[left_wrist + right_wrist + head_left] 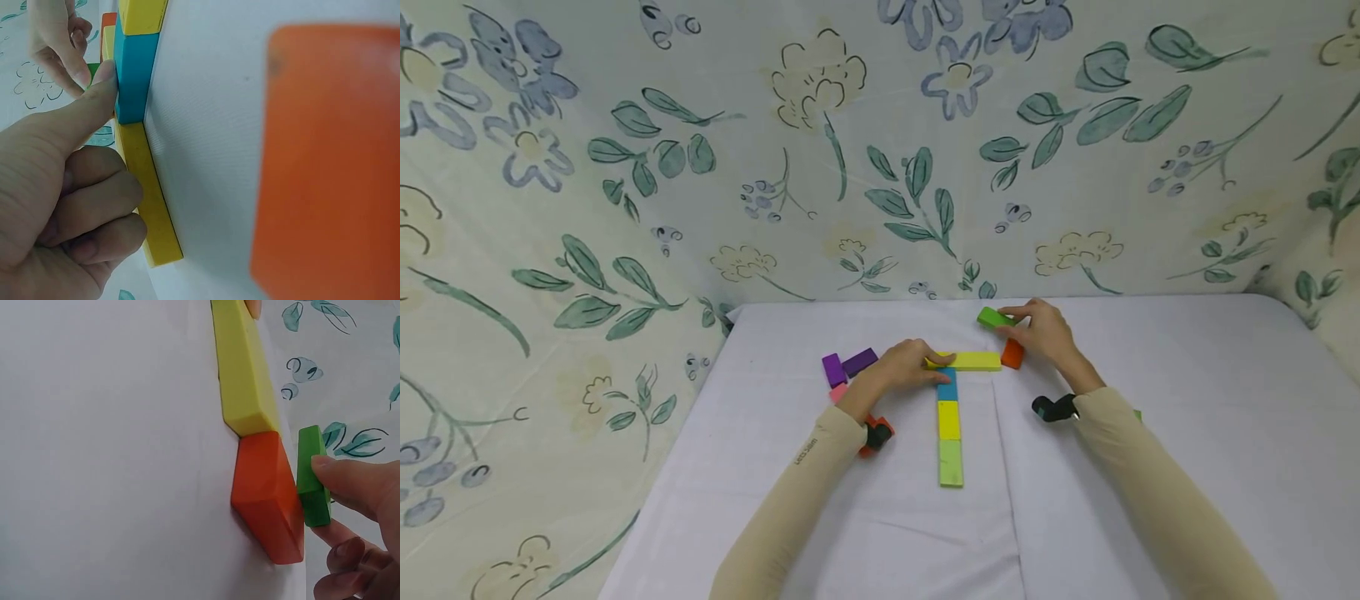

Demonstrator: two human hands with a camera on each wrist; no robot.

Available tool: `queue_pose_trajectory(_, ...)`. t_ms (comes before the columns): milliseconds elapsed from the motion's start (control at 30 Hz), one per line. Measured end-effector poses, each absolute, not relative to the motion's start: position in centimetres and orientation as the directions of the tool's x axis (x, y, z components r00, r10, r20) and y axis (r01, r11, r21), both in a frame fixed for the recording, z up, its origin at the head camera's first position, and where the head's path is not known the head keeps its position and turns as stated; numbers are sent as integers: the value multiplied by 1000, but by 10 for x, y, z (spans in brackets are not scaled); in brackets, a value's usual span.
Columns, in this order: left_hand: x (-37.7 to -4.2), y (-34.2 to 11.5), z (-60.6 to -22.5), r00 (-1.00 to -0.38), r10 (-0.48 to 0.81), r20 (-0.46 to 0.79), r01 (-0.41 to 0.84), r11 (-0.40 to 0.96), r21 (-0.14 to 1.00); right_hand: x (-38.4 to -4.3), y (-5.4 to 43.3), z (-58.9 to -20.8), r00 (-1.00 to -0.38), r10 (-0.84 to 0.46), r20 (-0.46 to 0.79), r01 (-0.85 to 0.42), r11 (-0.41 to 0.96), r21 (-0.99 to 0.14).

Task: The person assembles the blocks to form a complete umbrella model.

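My right hand (1041, 329) pinches a green block (995, 317) between thumb and fingers. It holds the block close behind an orange block (265, 487), which meets the end of a long yellow row (973, 361). My left hand (910, 364) lies at the left part of that row. One extended digit touches the blue block (134, 78), and other fingers curl beside the yellow (150, 194); whether they grip it is hidden. From the blue block a stem runs towards me: a yellow block (949, 421), then a light green block (951, 463).
Two purple blocks (860, 362) and a pink block (837, 392) lie left of my left hand. Orange-red pieces (886, 427) show beneath my left wrist, one large and near in the left wrist view (331, 156). A green piece (1138, 415) peeks past my right forearm.
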State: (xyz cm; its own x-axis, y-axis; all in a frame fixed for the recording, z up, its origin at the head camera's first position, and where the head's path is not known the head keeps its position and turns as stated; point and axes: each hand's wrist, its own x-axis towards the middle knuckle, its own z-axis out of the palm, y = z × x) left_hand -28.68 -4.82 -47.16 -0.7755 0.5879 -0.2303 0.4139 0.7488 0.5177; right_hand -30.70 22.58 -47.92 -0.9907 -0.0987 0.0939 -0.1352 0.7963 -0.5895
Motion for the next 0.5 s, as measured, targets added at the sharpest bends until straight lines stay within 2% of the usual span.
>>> queue_pose_trajectory(167, -286, -47, -473, -775, 589, -229, 412, 745, 524, -310, 222, -483, -996, -78, 49, -92, 811, -578)
queue_pose_trajectory(500, -285, -48, -470, -779, 583, -233, 404, 749, 525, -313, 225, -484, -993, -115, -10, -87, 801, -592)
